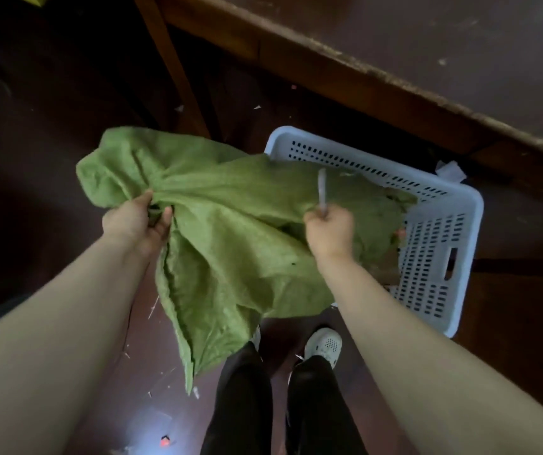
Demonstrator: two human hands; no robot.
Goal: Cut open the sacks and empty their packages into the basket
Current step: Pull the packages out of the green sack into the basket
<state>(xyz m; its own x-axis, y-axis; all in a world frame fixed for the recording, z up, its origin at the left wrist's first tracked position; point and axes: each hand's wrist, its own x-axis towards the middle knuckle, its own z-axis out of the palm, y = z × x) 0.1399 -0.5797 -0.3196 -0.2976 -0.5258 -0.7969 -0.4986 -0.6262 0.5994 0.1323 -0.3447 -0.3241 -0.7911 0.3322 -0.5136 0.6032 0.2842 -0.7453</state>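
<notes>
Bare forearms [66,323], black trousers [240,405], and white perforated clogs [324,346].

The sack [230,224] is plain faded olive green. The basket [460,205] is pale bluish white with rows of dark slot holes. Whitish thin tool [322,188]. Dark brown counter [395,34], edge worn pale. Reddish-brown floor [66,110], black trousers [240,405], white dotted shoe [324,344].

I see dim indoor light, overall soft | upper left sinks to near black | bluish glare patch on the floor [151,418] at bottom | forearms [50,323] swell at lower edges, wide-angle stretch | thin pale tool [322,188] motion-blurred
</notes>
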